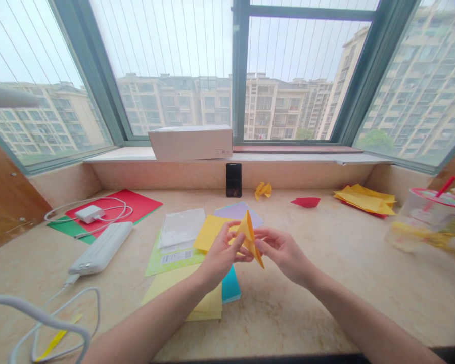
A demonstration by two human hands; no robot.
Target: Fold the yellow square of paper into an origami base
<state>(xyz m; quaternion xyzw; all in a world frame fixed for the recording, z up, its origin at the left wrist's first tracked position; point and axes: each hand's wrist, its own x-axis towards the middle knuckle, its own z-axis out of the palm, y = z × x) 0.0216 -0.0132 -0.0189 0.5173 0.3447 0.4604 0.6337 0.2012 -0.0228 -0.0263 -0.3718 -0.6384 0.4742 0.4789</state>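
A partly folded piece of yellow origami paper [251,237] is held up over the middle of the counter, its pointed tip upward. My left hand [227,247] pinches it from the left, thumb on the near face. From the right, the thumb and fingers of my right hand [282,253] grip its other edge. Beneath and behind the hands lie a flat yellow sheet [208,233], a lilac sheet [246,212] and a blue stack of paper [231,288]. Pale yellow sheets [185,288] lie partly under my left forearm.
At left are a white power strip [102,247], a charger [90,214] with cable, and red paper [136,199]. A phone [234,180] leans on the back wall near folded yellow paper [263,190] and a red folded piece [306,202]. Yellow papers [364,199] and a plastic cup [420,222] stand right.
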